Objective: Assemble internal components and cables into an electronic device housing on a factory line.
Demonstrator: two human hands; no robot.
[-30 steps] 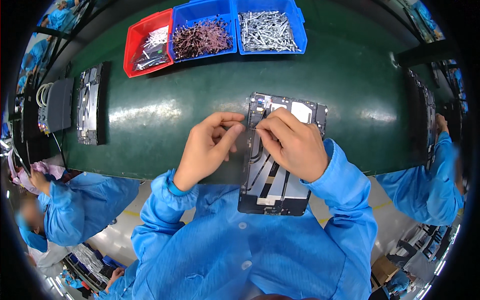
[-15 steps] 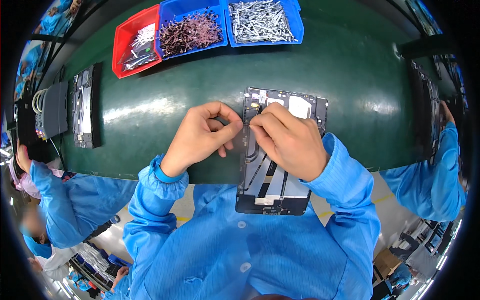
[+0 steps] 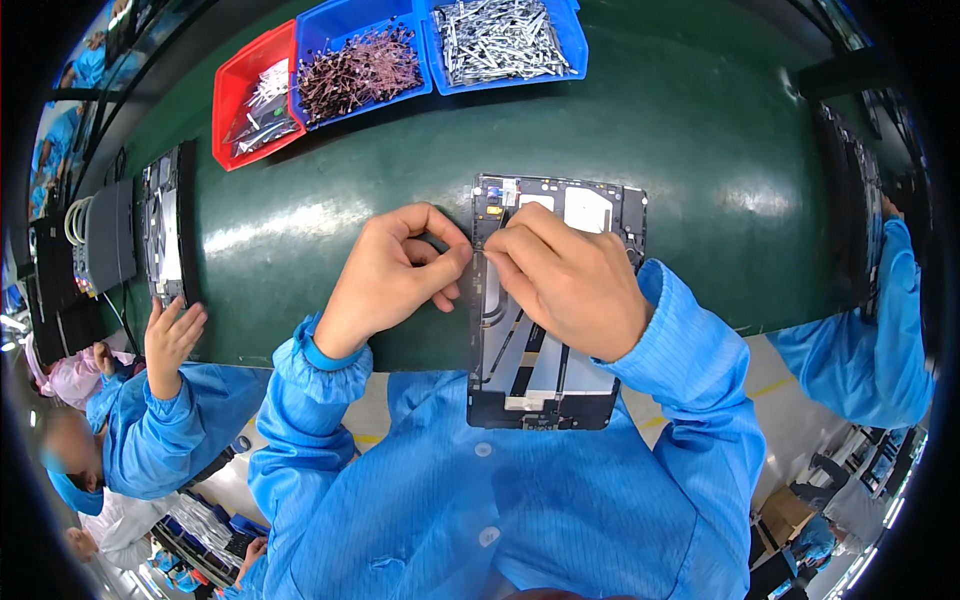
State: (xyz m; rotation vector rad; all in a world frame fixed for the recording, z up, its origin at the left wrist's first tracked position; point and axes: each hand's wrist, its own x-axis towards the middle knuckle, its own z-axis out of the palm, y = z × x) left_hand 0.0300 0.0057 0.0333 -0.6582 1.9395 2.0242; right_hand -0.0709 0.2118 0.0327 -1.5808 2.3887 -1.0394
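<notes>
An opened tablet, its black frame and silvery inner parts exposed, lies in front of me, its near end over the table edge. My left hand is just left of the tablet, thumb and forefinger pinched together at its left edge. Over the upper left part of the tablet, my right hand is closed in a pinch too, its fingertips almost meeting those of the left. Whatever thin, tiny piece lies between the fingertips is too small to name. Part of the tablet's inside is hidden under the right hand.
Across the green table stand a red bin with white strips, a blue bin of brownish flex cables and a blue bin of silvery parts. Another opened tablet lies left, touched by a co-worker's hand.
The bins and my tablet sit slightly further left in view. My hands keep their pinch at the tablet's edge. The left co-worker's hand has come onto the other tablet.
</notes>
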